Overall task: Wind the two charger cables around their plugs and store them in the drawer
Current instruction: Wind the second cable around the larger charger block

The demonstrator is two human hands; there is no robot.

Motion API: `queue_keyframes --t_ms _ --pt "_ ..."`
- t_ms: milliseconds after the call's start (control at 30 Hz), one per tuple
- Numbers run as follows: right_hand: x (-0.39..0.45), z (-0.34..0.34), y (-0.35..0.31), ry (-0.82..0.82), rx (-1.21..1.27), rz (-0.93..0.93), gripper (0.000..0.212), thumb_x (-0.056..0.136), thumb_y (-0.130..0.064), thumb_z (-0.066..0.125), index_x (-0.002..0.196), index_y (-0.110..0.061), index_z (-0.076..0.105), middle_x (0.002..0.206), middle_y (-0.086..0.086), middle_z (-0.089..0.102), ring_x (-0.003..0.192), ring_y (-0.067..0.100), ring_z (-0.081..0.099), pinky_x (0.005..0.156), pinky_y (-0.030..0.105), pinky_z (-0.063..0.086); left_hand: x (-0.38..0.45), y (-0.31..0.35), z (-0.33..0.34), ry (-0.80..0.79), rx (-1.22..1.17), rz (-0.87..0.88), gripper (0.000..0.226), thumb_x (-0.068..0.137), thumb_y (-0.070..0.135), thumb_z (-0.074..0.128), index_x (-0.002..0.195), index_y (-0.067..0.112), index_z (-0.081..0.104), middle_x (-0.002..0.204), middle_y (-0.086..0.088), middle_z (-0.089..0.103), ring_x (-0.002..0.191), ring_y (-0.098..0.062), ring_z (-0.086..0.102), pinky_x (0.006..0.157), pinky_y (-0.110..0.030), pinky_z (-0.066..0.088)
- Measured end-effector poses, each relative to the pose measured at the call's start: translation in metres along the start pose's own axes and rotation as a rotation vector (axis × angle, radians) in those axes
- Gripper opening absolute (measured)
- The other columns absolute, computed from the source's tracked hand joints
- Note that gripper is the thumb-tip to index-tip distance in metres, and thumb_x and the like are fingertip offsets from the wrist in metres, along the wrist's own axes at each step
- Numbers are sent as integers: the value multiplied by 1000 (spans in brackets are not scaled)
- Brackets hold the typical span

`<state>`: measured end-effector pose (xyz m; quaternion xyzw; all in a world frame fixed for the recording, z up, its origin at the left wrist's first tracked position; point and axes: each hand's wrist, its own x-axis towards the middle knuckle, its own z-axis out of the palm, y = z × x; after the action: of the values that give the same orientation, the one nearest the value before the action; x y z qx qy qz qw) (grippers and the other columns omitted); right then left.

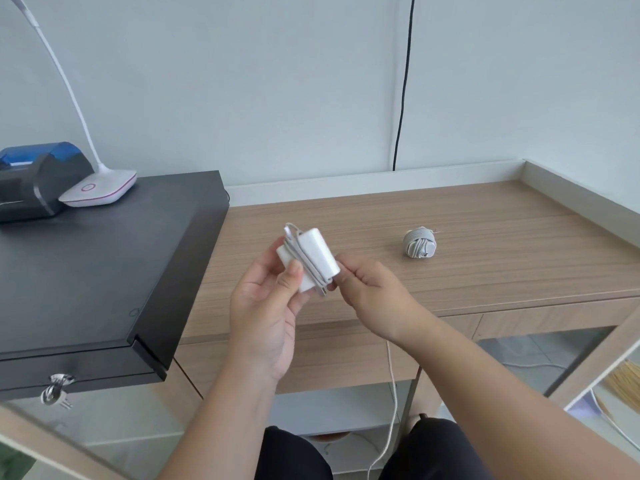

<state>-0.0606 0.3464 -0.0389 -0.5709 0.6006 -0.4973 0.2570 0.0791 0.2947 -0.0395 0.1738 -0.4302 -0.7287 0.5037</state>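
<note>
My left hand (265, 306) grips a white charger plug (317, 252) over the wooden desk, thumb pressed on its near face. Its white cable is wound several times round the plug's middle. My right hand (370, 289) pinches the cable's end at the plug's lower corner. A second charger (419, 242), grey-white with its cable fully wound round it, lies on the desk to the right, apart from both hands. The desk drawer's front (346, 355) runs below the desk edge and is shut.
A black cash box (104, 271) with keys (57, 389) in its lock stands at the left, carrying a white lamp base (98, 191) and a black-and-blue printer (34, 181). A black cord (403, 98) hangs down the wall. A white cord (391, 393) dangles under the desk.
</note>
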Motion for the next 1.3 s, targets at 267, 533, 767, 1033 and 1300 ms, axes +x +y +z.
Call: queue_keyframes --t_ms 267,533,767,1033,1300 --pt "-9 -5 -12 -95 -429 -63 20 99 -22 45 97 -26 64 54 -9 47 54 6 43 53 20 33 2 -6 -3 143 165 167 52 75 18 69 125 4 60 99 2 72 95 -20 71 77 -36 59" --pt "-10 -23 -24 -153 -702 -147 22 96 -29 51 87 -15 66 63 -6 57 65 21 54 63 36 46 2 -13 -21 44 687 349 43 81 25 72 122 28 59 114 -14 66 99 -18 68 74 -18 53" --pt "-4 -41 -35 -200 -756 -317 16 88 -35 64 83 -19 67 57 -11 49 55 11 46 57 34 45 1 0 -23 -131 875 265 45 85 14 72 124 32 61 115 3 61 97 -7 65 77 -22 56" --pt "4 -53 -39 -131 -376 -400 19 74 -32 80 72 -19 66 48 -9 31 47 10 29 49 16 24 -8 11 -30 -345 698 -46 44 78 29 75 121 35 65 104 -6 71 87 -11 64 72 -23 53" --pt "9 -41 -18 -121 36 -312 18 86 -25 66 74 -13 61 55 -3 48 53 19 40 55 30 36 -10 9 -27 -375 454 -66 54 68 44 82 117 25 68 107 -5 70 95 -18 62 84 -34 54"
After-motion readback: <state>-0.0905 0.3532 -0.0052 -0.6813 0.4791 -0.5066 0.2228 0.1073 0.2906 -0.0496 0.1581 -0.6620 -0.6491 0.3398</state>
